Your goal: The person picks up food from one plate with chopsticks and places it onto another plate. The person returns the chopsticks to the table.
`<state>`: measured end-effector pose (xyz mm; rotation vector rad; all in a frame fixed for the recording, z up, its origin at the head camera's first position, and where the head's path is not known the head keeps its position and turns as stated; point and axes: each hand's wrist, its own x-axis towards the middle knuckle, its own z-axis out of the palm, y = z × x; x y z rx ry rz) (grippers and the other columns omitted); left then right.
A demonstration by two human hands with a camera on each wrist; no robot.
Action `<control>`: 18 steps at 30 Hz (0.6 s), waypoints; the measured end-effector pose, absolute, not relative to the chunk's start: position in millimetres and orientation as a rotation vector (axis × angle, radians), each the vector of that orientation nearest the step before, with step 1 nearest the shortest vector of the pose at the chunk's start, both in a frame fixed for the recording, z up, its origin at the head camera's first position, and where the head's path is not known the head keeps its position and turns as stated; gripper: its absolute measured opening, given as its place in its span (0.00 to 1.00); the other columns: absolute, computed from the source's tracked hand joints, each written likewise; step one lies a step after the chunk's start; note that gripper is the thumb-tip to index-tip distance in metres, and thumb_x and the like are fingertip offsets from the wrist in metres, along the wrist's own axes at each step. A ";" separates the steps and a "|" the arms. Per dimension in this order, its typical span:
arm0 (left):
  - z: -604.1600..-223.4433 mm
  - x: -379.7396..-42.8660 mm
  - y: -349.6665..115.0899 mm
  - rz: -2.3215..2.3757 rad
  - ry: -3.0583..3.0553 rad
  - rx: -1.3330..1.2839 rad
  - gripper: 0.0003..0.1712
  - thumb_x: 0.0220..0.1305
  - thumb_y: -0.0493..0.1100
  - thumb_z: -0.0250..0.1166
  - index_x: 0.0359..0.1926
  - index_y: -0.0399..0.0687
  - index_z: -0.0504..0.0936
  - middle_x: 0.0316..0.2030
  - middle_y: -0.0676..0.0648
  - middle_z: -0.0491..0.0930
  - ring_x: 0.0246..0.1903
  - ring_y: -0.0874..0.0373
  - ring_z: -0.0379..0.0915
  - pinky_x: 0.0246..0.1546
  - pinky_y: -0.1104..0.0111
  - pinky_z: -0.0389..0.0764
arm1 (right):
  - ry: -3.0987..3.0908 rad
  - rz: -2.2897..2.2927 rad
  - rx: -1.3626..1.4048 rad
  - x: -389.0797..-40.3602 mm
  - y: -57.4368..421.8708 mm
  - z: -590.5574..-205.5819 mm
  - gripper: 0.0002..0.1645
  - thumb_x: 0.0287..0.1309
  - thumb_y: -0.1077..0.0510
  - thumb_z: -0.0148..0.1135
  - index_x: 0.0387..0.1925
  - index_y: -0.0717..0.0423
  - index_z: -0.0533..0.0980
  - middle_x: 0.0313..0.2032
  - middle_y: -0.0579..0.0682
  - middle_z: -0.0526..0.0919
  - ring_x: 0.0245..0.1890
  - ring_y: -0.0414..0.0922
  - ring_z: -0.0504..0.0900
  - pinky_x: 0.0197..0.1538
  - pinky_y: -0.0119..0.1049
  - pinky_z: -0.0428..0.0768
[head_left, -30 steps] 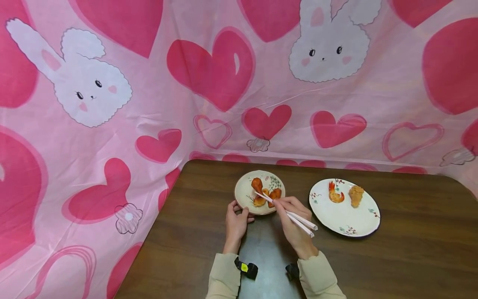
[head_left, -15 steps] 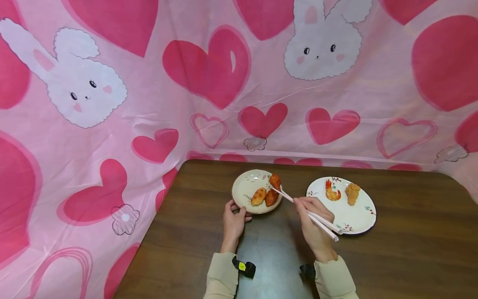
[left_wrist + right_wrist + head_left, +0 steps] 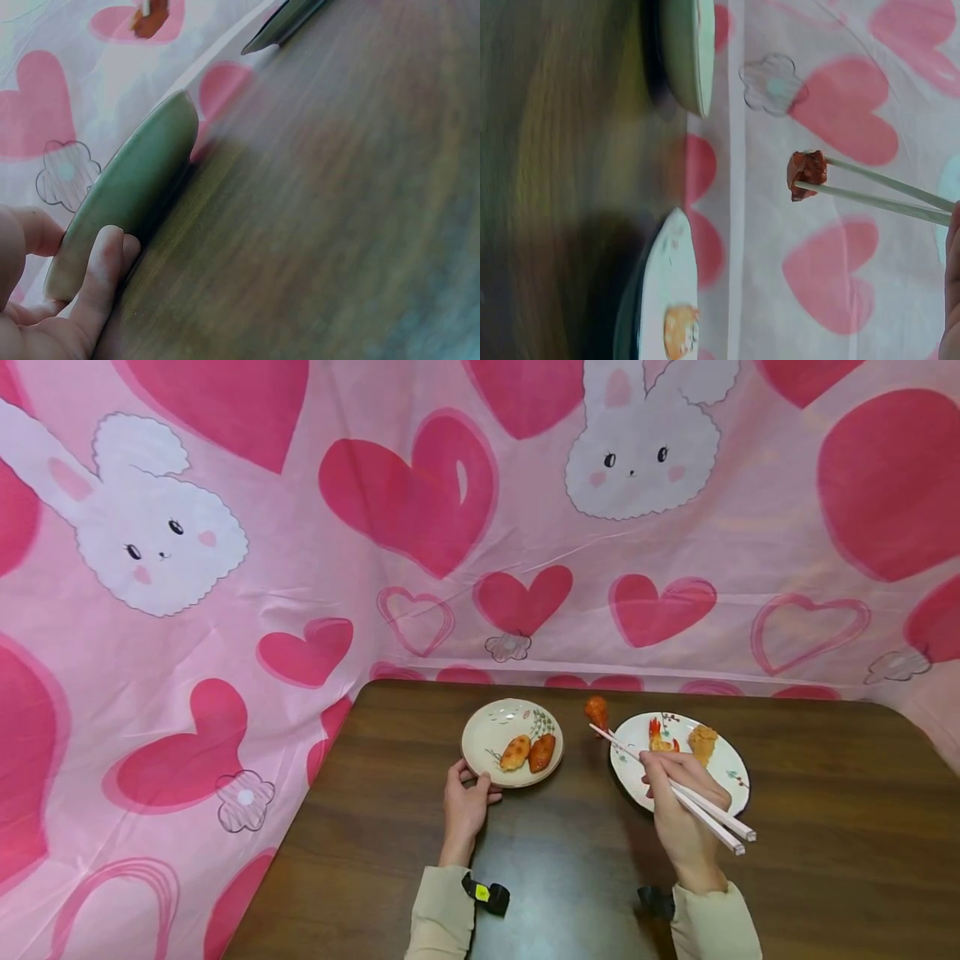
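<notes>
Glossy reddish-brown drumstick (image 3: pixel 596 710) hangs in the air between the two plates, pinched at the tips of slim white chopsticks (image 3: pixel 708 819). The right hand (image 3: pixel 684 832) grips these well back, fingers curled round them, which seems to keep it clear of the food. Across from it, the left hand (image 3: pixel 463 810) has its fingers gripping the near edge of the round cream ceramic plate (image 3: pixel 486 732), probably steadying it on the brown wood-grained bench (image 3: pixel 566 868); two browned oval pieces (image 3: pixel 542 752) lie there, side by side.

A pink cloth (image 3: pixel 300 543) printed with hearts (image 3: pixel 408 493), white rabbit heads (image 3: pixel 165 547) and flowers (image 3: pixel 246 797) hangs behind and left of the wood-grain tabletop (image 3: pixel 847 810).
</notes>
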<state>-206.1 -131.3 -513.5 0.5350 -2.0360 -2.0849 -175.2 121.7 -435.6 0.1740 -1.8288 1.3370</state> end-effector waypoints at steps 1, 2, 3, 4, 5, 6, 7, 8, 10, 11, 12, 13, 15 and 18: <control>-513.5 -206.1 -131.3 -2.085 -2.036 0.536 0.28 0.58 0.36 0.56 0.59 0.39 0.59 0.42 0.38 0.68 0.22 0.57 0.78 0.26 0.67 0.84 | -1.821 1.337 0.162 -174.9 124.8 -435.1 0.03 0.44 0.69 0.65 0.25 0.61 0.83 0.21 0.48 0.78 0.17 0.32 0.72 0.18 0.18 0.68; -513.4 -205.9 -131.2 -2.085 -2.036 0.535 0.28 0.58 0.36 0.56 0.59 0.39 0.59 0.42 0.38 0.68 0.22 0.57 0.79 0.26 0.67 0.84 | -1.812 1.342 0.149 -174.5 127.9 -434.5 0.03 0.44 0.69 0.64 0.24 0.62 0.83 0.20 0.48 0.78 0.17 0.32 0.72 0.18 0.18 0.68; -513.3 -205.9 -131.0 -2.088 -2.037 0.539 0.28 0.58 0.36 0.56 0.59 0.40 0.59 0.42 0.39 0.68 0.23 0.57 0.79 0.26 0.68 0.84 | -1.806 1.345 0.132 -174.2 131.0 -434.0 0.03 0.44 0.69 0.64 0.23 0.63 0.83 0.20 0.48 0.78 0.18 0.32 0.72 0.19 0.18 0.68; -513.2 -205.8 -130.8 -2.090 -2.037 0.536 0.28 0.58 0.36 0.56 0.59 0.40 0.59 0.42 0.39 0.68 0.23 0.57 0.79 0.27 0.67 0.84 | -1.806 1.349 0.113 -173.6 134.2 -433.3 0.02 0.45 0.68 0.64 0.23 0.63 0.83 0.20 0.47 0.78 0.19 0.32 0.72 0.19 0.18 0.68; -513.3 -205.8 -130.6 -2.088 -2.039 0.528 0.28 0.58 0.36 0.56 0.59 0.39 0.59 0.42 0.38 0.68 0.23 0.57 0.79 0.27 0.67 0.84 | -1.801 1.359 0.093 -173.2 137.2 -432.8 0.03 0.45 0.68 0.64 0.23 0.64 0.82 0.20 0.46 0.78 0.19 0.33 0.72 0.19 0.18 0.68; -513.2 -205.9 -130.3 -2.090 -2.041 0.531 0.28 0.58 0.36 0.56 0.60 0.40 0.59 0.42 0.39 0.68 0.23 0.58 0.79 0.27 0.68 0.84 | -1.795 1.366 0.076 -172.8 140.0 -432.5 0.02 0.45 0.68 0.64 0.23 0.64 0.82 0.20 0.46 0.78 0.18 0.33 0.72 0.19 0.18 0.69; -513.2 -206.1 -130.3 -2.088 -2.042 0.524 0.28 0.58 0.36 0.56 0.60 0.39 0.59 0.43 0.38 0.68 0.23 0.58 0.79 0.27 0.68 0.84 | -1.791 1.375 0.061 -172.5 142.5 -432.2 0.02 0.45 0.68 0.64 0.23 0.64 0.82 0.20 0.45 0.78 0.18 0.33 0.73 0.18 0.18 0.69; -513.3 -206.2 -130.3 -2.088 -2.040 0.519 0.28 0.58 0.36 0.55 0.60 0.39 0.58 0.43 0.38 0.68 0.23 0.57 0.79 0.27 0.68 0.84 | -1.794 1.377 0.049 -172.2 144.9 -432.0 0.02 0.45 0.68 0.64 0.24 0.64 0.82 0.20 0.44 0.78 0.18 0.33 0.73 0.18 0.18 0.69; -514.0 -206.8 -131.0 -2.092 -2.029 0.509 0.28 0.59 0.35 0.55 0.60 0.38 0.58 0.43 0.37 0.68 0.23 0.56 0.79 0.27 0.68 0.84 | -1.802 1.391 0.033 -171.8 148.8 -431.9 0.03 0.45 0.67 0.64 0.25 0.63 0.83 0.20 0.42 0.78 0.18 0.33 0.73 0.17 0.19 0.69; -514.1 -207.1 -131.4 -2.095 -2.025 0.505 0.29 0.59 0.35 0.56 0.60 0.38 0.58 0.43 0.37 0.68 0.24 0.55 0.79 0.27 0.67 0.84 | -1.799 1.401 0.023 -171.6 150.4 -432.2 0.03 0.45 0.67 0.64 0.25 0.63 0.83 0.20 0.42 0.78 0.17 0.34 0.73 0.17 0.19 0.70; -514.3 -207.4 -131.6 -2.094 -2.025 0.508 0.29 0.59 0.36 0.56 0.60 0.38 0.58 0.43 0.38 0.68 0.24 0.55 0.79 0.27 0.67 0.84 | -1.799 1.410 0.015 -171.2 152.0 -432.4 0.03 0.45 0.67 0.65 0.26 0.62 0.83 0.21 0.41 0.79 0.17 0.34 0.73 0.17 0.20 0.70; -514.2 -207.4 -131.7 -2.091 -2.025 0.509 0.29 0.59 0.36 0.56 0.60 0.38 0.58 0.43 0.38 0.68 0.24 0.55 0.79 0.27 0.67 0.84 | -1.807 1.413 0.002 -170.6 153.4 -432.3 0.04 0.46 0.66 0.65 0.27 0.61 0.83 0.21 0.40 0.79 0.17 0.35 0.74 0.16 0.20 0.70; -513.8 -207.0 -131.7 -2.091 -2.029 0.516 0.29 0.58 0.36 0.56 0.60 0.39 0.59 0.43 0.38 0.68 0.23 0.55 0.79 0.27 0.67 0.84 | -1.804 1.420 -0.009 -170.2 156.6 -432.6 0.05 0.46 0.65 0.65 0.28 0.60 0.83 0.22 0.38 0.79 0.16 0.35 0.74 0.15 0.20 0.70; -513.2 -206.6 -130.8 -2.080 -2.045 0.541 0.28 0.58 0.36 0.56 0.60 0.40 0.59 0.42 0.39 0.67 0.23 0.57 0.79 0.27 0.68 0.84 | -1.806 1.397 -0.027 -169.8 162.0 -432.6 0.05 0.47 0.64 0.65 0.29 0.60 0.83 0.22 0.37 0.79 0.16 0.35 0.74 0.15 0.20 0.69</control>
